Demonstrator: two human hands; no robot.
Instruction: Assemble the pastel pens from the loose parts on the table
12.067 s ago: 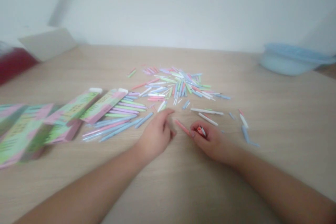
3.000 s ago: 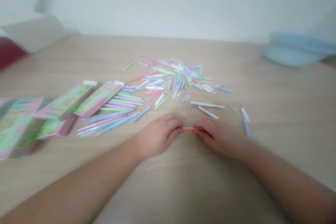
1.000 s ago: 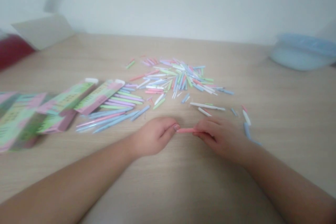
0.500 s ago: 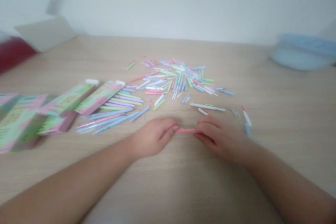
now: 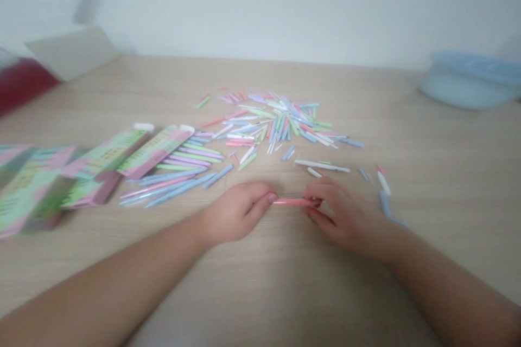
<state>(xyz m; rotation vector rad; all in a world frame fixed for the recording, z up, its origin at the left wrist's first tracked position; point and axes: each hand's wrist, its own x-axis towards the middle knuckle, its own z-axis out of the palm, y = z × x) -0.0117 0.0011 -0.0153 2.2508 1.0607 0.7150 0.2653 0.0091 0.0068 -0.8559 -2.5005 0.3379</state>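
red stick (image 5: 290,202), apparently one, is pinched in two grips: left hand (image 5: 238,210) and right hand (image 5: 345,217).

Holding both bare forearms (image 5: 106,282) angled inward. Pinching with the bare left hand (image 5: 240,214), opposite the loosely curled bare right hand (image 5: 345,217).

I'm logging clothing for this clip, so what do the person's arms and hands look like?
The left hand and right hand are bare, without gloves. No sleeve, watch or bracelet shows on the left forearm or the right forearm. Finer detail is blurred.
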